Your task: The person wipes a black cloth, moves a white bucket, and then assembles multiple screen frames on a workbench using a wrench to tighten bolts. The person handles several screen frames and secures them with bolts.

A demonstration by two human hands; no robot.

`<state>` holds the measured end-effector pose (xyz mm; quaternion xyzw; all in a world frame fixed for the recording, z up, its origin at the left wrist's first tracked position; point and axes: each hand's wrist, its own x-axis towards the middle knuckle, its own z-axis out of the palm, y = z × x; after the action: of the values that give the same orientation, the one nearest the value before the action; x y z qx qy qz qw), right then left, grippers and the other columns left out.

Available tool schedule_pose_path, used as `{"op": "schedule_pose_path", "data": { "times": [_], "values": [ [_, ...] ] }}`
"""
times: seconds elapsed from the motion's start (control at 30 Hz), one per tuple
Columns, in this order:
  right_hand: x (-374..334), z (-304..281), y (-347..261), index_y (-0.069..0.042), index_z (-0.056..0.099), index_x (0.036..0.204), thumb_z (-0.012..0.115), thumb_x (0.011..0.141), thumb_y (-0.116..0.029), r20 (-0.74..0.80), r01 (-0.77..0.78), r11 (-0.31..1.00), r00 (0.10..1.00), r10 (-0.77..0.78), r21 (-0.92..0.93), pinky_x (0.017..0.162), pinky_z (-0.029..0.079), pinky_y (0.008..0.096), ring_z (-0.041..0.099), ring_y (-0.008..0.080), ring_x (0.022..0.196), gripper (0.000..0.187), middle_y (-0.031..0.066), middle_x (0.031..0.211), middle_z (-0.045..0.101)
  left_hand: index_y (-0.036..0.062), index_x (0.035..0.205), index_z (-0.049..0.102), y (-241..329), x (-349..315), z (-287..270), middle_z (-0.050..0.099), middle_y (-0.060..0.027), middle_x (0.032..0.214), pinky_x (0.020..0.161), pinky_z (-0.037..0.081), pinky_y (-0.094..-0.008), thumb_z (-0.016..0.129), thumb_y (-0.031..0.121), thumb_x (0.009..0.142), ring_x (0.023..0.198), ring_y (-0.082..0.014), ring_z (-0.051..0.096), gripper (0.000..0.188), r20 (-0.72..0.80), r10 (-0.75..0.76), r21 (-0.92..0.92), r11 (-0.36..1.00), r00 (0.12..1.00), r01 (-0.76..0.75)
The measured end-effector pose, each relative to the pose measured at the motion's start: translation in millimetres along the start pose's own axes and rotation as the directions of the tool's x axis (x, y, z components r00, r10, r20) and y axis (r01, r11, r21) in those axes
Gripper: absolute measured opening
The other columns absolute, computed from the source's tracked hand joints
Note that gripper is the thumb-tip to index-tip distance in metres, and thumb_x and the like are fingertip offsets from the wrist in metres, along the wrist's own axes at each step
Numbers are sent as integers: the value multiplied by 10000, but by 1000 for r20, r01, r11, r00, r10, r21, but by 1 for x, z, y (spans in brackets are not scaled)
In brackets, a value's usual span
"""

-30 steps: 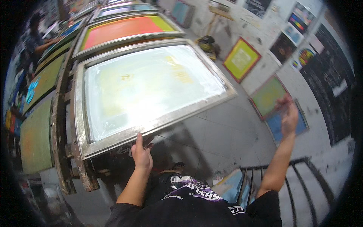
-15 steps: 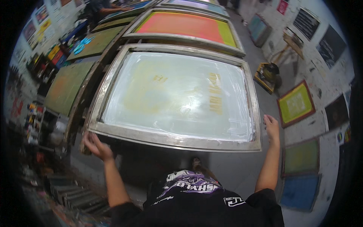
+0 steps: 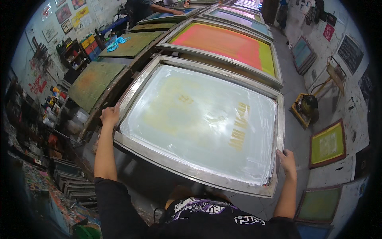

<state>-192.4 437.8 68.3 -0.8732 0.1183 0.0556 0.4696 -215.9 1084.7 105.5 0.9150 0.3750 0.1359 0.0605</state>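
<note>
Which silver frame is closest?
The rectangular silver metal frame around the pale, white-smeared screen; others, like that around the pink-and-yellow screen, lie farther.

Screen: one, rectangular, set in a silver-grey metal frame (image 3: 280,123). Mesh (image 3: 203,135) pale grey-green, yellowish toward my left; white film streaked along its margins. Ochre lettering (image 3: 239,126) toward the right side; small ochre mark (image 3: 185,99) at upper left. Pose: face up, directly before me, askew, right near corner closest to my body. Surface glossy.
</note>
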Motion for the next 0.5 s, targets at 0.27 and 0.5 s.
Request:
{"op": "schedule_pose_path", "data": {
  "times": [0.27,0.5],
  "values": [
    [2,9,-20,50,577,898,545,747,-222,-72,-154,985,986,148,-81,604,398,294,509,157,676,313,105,771,577,-48,740,598,20,42,-3,559,-272,780,724,422,-402,406,515,778,804,-384,550,597,275,190,-286,952,943,-108],
    [5,15,-21,49,534,974,524,680,-202,-156,-303,916,924,350,263,716,408,351,531,259,792,386,179,880,553,-80,711,586,16,59,15,545,-301,794,738,415,-416,380,534,781,836,-408,535,652,324,294,-412,899,899,-145]
  ]
}}
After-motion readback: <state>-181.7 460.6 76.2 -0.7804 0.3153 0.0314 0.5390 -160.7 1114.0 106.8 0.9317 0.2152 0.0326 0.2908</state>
